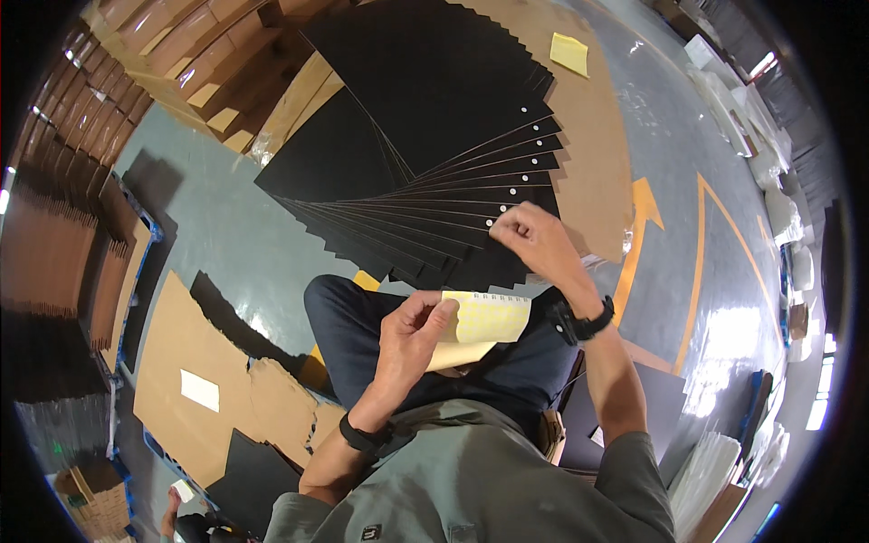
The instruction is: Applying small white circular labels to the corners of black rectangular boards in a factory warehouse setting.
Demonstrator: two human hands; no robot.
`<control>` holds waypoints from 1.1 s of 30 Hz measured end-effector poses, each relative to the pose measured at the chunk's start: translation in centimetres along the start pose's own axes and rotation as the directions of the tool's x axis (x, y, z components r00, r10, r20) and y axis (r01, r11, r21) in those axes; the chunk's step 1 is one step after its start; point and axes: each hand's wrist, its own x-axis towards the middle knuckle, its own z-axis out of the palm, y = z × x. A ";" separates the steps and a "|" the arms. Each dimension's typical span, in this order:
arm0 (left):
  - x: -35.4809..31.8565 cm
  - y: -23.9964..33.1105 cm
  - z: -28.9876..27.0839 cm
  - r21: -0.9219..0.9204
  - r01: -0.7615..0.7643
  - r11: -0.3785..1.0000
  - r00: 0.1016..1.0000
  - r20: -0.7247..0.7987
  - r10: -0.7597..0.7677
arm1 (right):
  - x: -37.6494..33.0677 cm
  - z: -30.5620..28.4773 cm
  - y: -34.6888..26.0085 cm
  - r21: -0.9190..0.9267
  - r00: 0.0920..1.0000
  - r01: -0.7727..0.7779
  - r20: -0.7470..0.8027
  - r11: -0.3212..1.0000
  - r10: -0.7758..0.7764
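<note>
A pale yellow sticker sheet [493, 319] with a row of small round labels along its top edge is gripped between thumb and fingers of my left hand [412, 339], above my lap. Ahead of me, black boards [434, 81] lie fanned out in a large overlapping stack. Several small white round stickers [513, 191] sit near their right-hand edges. My right hand [536, 237] is at the near right edge of the fan, close to the nearest sticker. Its fingers are pinched together, and whatever may be between them is hidden.
Under the fan lies brown cardboard [593, 154] with a yellow paper [569, 54] on it. Stacked brown cartons [217, 54] stand at far left. Torn cardboard [181, 353] lies at left. Orange arrow markings [644, 208] run along the floor at right. Another person's hand [174, 500] shows at lower left.
</note>
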 end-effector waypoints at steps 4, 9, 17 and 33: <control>0.1 0.4 -0.2 -0.011 0.004 1.000 1.000 -0.004 -0.004 | -2.6 -0.8 -2.3 0.221 0.934 0.247 0.203 0.944 -0.292; 0.4 -0.1 0.0 0.001 -0.032 0.999 0.999 0.001 0.032 | -3.9 -0.6 -3.5 0.169 0.928 0.293 0.188 0.941 -0.323; 0.6 -0.4 -0.1 -0.013 0.072 0.997 0.997 -0.008 -0.072 | -4.1 1.1 -3.1 0.030 0.915 0.403 -0.029 0.915 -0.403; 0.1 -1.4 -0.6 -0.022 0.082 0.996 0.997 0.007 -0.082 | 1.9 3.7 1.1 -0.411 0.973 0.155 -0.093 0.898 -0.210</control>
